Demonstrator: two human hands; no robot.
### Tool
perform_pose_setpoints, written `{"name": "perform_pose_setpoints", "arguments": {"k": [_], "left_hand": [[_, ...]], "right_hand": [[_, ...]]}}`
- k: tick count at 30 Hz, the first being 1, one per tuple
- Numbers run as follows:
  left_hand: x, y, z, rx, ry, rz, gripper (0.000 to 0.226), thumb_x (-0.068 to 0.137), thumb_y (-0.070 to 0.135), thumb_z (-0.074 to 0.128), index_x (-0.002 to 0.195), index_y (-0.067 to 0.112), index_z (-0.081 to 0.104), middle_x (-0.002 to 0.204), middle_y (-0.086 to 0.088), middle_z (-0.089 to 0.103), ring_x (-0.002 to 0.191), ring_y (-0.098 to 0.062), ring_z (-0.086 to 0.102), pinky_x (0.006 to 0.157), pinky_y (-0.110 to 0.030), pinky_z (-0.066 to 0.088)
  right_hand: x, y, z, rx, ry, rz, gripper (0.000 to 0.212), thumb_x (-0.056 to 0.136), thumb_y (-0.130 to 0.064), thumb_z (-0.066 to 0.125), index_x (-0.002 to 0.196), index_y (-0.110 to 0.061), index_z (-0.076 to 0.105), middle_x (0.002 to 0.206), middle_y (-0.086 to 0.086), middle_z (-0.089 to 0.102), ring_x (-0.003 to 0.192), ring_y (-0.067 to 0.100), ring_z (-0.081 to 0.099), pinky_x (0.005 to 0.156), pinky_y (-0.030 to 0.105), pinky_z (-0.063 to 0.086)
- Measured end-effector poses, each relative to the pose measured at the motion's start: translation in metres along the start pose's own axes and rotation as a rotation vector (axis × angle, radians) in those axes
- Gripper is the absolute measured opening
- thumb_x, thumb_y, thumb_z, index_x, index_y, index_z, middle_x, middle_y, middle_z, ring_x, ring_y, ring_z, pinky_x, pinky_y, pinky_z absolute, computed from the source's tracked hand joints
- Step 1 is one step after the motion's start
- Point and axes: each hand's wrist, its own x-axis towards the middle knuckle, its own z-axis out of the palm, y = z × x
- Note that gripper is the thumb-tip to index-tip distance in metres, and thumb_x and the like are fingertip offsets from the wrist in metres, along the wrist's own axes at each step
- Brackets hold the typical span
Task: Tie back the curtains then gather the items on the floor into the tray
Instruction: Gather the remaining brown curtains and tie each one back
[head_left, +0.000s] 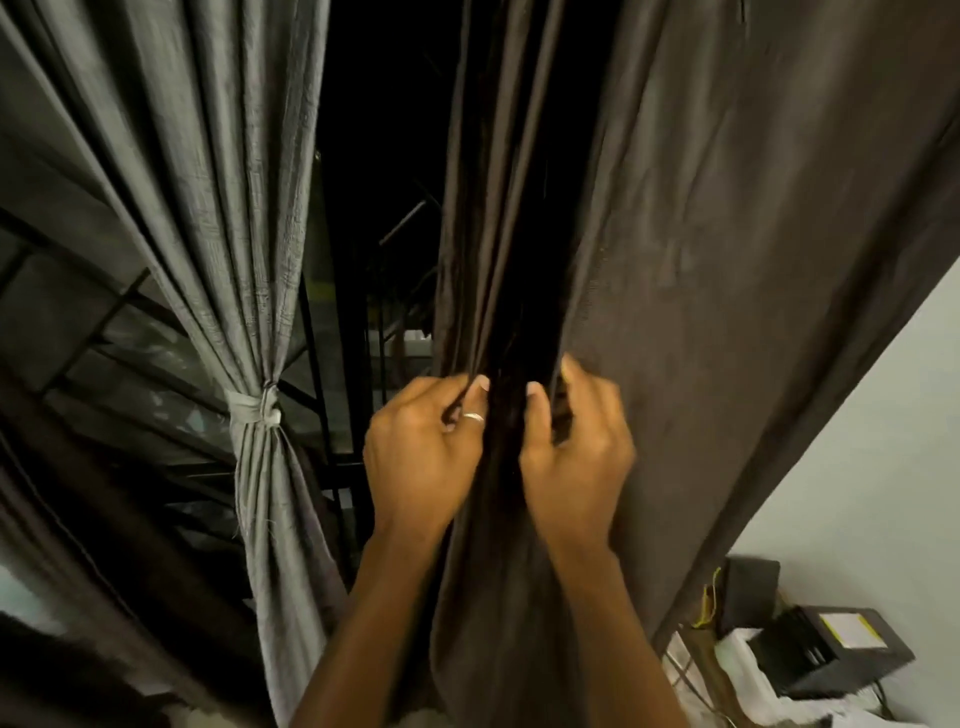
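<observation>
Head view: we note the fingers (480, 385) of both hands curled and pinching folds of the dark brown curtain (727, 260) at centre frame, with the thumbs facing each other across a bunched pleat. The left hand (421, 452), a ring (474, 417) on one finger, grips the left-side folds. The right hand (576, 457) grips those just beside, to the right. We see no tie on this curtain. At left of frame the grey curtain (218, 208) is cinched by a knotted band (254, 408) in front of the window grille (104, 322). We judge the step in hand to be gathering the second curtain. The next move calls for drawing the loose cloth at right into one bundle, then binding it. The tray and floor items are out of view.
</observation>
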Motion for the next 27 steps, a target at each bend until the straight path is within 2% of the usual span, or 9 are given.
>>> {"name": "perform_pose_setpoints", "arguments": {"k": [3, 6, 12, 14, 17, 19, 22, 24, 27], "left_hand": [[0.000, 0.003, 0.004, -0.060, -0.077, 0.035, 0.018, 0.097, 0.026, 0.066, 0.106, 0.016, 0.079, 0.099, 0.006, 0.070, 0.083, 0.000, 0.065, 0.070, -0.006, 0.049], [0.002, -0.002, 0.006, -0.075, -0.101, 0.059, 0.019, 0.098, 0.021, 0.064, 0.106, 0.011, 0.078, 0.103, 0.003, 0.070, 0.089, 0.001, 0.065, 0.076, -0.003, 0.047], [0.007, -0.009, 0.006, -0.117, -0.119, 0.025, 0.022, 0.099, 0.023, 0.062, 0.107, 0.009, 0.078, 0.106, 0.003, 0.071, 0.095, 0.001, 0.066, 0.077, -0.005, 0.049], [0.007, -0.006, 0.007, -0.114, -0.123, 0.016, 0.025, 0.097, 0.028, 0.065, 0.110, 0.009, 0.076, 0.109, 0.003, 0.070, 0.092, 0.001, 0.066, 0.076, -0.006, 0.051], [0.007, 0.000, 0.010, -0.033, -0.136, -0.028, 0.046, 0.089, 0.046, 0.071, 0.117, 0.010, 0.072, 0.113, 0.004, 0.067, 0.088, -0.004, 0.067, 0.069, -0.002, 0.048], [0.010, 0.001, 0.013, 0.067, -0.090, -0.026, 0.045, 0.088, 0.049, 0.072, 0.113, 0.011, 0.073, 0.106, 0.003, 0.068, 0.084, -0.005, 0.066, 0.064, -0.004, 0.046], [0.015, 0.000, 0.015, 0.112, 0.007, -0.003, 0.023, 0.094, 0.034, 0.068, 0.088, 0.012, 0.073, 0.080, 0.005, 0.066, 0.066, -0.005, 0.059, 0.057, -0.016, 0.045], [0.019, -0.004, 0.013, 0.126, 0.029, -0.004, 0.027, 0.096, 0.029, 0.066, 0.075, 0.013, 0.067, 0.068, 0.006, 0.058, 0.057, -0.006, 0.052, 0.053, -0.017, 0.037], [0.025, -0.012, 0.005, 0.133, 0.056, -0.008, 0.028, 0.096, 0.027, 0.067, 0.073, 0.010, 0.067, 0.063, 0.004, 0.056, 0.052, -0.011, 0.051, 0.050, -0.019, 0.036]], "right_hand": [[-0.007, -0.009, 0.015, 0.102, -0.048, 0.023, 0.027, 0.092, -0.002, 0.070, 0.119, 0.003, 0.069, 0.099, 0.006, 0.066, 0.084, -0.004, 0.054, 0.077, -0.003, 0.037], [-0.012, -0.005, 0.024, 0.194, -0.126, 0.116, 0.024, 0.096, -0.008, 0.068, 0.120, -0.004, 0.070, 0.102, -0.005, 0.065, 0.085, -0.009, 0.059, 0.071, 0.003, 0.044], [-0.024, 0.001, 0.029, 0.287, -0.256, 0.215, 0.019, 0.098, -0.010, 0.064, 0.115, -0.011, 0.074, 0.104, -0.008, 0.068, 0.097, 0.005, 0.067, 0.083, 0.021, 0.055], [-0.025, 0.004, 0.032, 0.298, -0.267, 0.222, 0.015, 0.098, -0.010, 0.065, 0.110, -0.011, 0.075, 0.101, -0.007, 0.068, 0.095, 0.009, 0.067, 0.081, 0.029, 0.057], [-0.023, 0.007, 0.031, 0.318, -0.299, 0.241, 0.014, 0.101, -0.014, 0.062, 0.094, -0.009, 0.073, 0.089, -0.005, 0.065, 0.082, 0.011, 0.066, 0.070, 0.038, 0.057], [-0.019, 0.004, 0.027, 0.357, -0.327, 0.221, 0.013, 0.100, -0.012, 0.063, 0.097, -0.015, 0.075, 0.092, -0.007, 0.067, 0.085, 0.009, 0.068, 0.072, 0.029, 0.057], [-0.014, 0.003, 0.022, 0.357, -0.414, 0.155, 0.022, 0.098, -0.006, 0.065, 0.116, -0.013, 0.075, 0.108, -0.008, 0.069, 0.100, 0.003, 0.067, 0.084, 0.015, 0.053], [-0.011, 0.002, 0.014, 0.320, -0.460, 0.143, 0.028, 0.096, -0.005, 0.066, 0.123, -0.012, 0.073, 0.115, -0.008, 0.069, 0.104, -0.002, 0.066, 0.086, 0.011, 0.051], [0.005, 0.000, -0.019, 0.213, -0.270, 0.053, 0.025, 0.094, -0.005, 0.069, 0.118, -0.011, 0.075, 0.112, -0.007, 0.069, 0.098, -0.006, 0.066, 0.082, 0.008, 0.049]]}}
